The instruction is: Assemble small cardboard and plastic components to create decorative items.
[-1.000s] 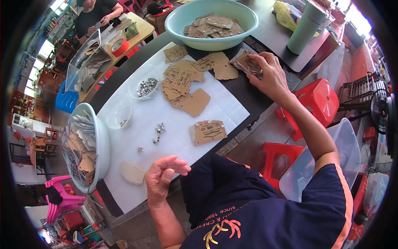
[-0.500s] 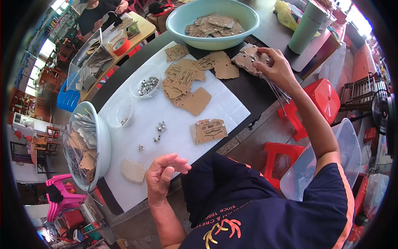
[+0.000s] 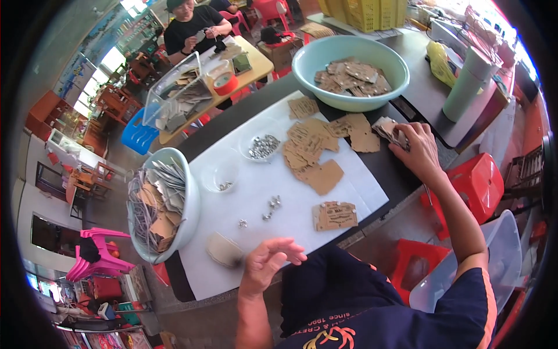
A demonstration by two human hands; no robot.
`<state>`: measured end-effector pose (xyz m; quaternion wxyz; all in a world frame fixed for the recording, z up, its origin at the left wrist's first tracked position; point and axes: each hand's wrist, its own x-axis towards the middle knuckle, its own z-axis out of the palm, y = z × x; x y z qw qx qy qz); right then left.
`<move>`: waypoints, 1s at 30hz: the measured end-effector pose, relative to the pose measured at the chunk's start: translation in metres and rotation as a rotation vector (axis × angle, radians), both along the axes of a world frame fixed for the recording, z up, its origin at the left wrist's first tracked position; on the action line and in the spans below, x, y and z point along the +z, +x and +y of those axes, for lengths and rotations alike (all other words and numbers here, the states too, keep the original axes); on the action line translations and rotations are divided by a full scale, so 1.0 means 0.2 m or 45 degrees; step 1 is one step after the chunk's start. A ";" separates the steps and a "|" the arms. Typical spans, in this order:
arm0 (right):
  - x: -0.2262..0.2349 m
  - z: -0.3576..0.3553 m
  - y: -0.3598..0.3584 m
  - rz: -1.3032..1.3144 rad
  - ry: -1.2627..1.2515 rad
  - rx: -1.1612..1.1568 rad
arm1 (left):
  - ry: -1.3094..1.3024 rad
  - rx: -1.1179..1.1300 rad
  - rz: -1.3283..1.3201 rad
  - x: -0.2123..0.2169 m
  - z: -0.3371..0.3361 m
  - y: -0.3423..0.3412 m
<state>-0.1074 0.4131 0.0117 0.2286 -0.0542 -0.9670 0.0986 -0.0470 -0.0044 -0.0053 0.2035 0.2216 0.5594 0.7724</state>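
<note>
At the far right of the table, my right hand (image 3: 419, 152) closes its fingers over the end of a stack of cardboard tags (image 3: 383, 129). The stack's underside is hidden. My left hand (image 3: 272, 260) hovers over the table's near edge, fingers apart, holding nothing. Beyond it lies a printed cardboard tag (image 3: 337, 217) with pale round studs at its corners. A plain greyish tag (image 3: 224, 249) rests to its left. Small metal fasteners (image 3: 271, 207) lie loose on the white sheet (image 3: 250, 215). More printed tags (image 3: 308, 142) are piled mid-table.
Two clear bowls (image 3: 263, 149) hold metal fasteners. A large bowl (image 3: 302, 72) of tags stands at the back; another bowl (image 3: 192, 215) with tags and cords is at left. A green cylinder (image 3: 467, 86) stands back right, near red stools (image 3: 478, 180). A person (image 3: 197, 32) works opposite.
The view has shifted, so the scene sits further right and lower. My right hand has moved from atop the tag stack to wrap its near right end. My left hand stays open.
</note>
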 end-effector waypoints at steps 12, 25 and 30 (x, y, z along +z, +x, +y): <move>0.01 0.03 0.03 0.035 -0.273 0.051 | -0.022 -0.011 -0.050 0.02 0.00 0.02; 0.02 0.01 0.03 0.021 -0.146 0.075 | -0.046 0.025 -0.035 0.03 0.01 0.01; 0.00 0.02 0.03 0.023 -0.130 0.074 | -0.019 0.002 -0.035 0.03 0.01 0.01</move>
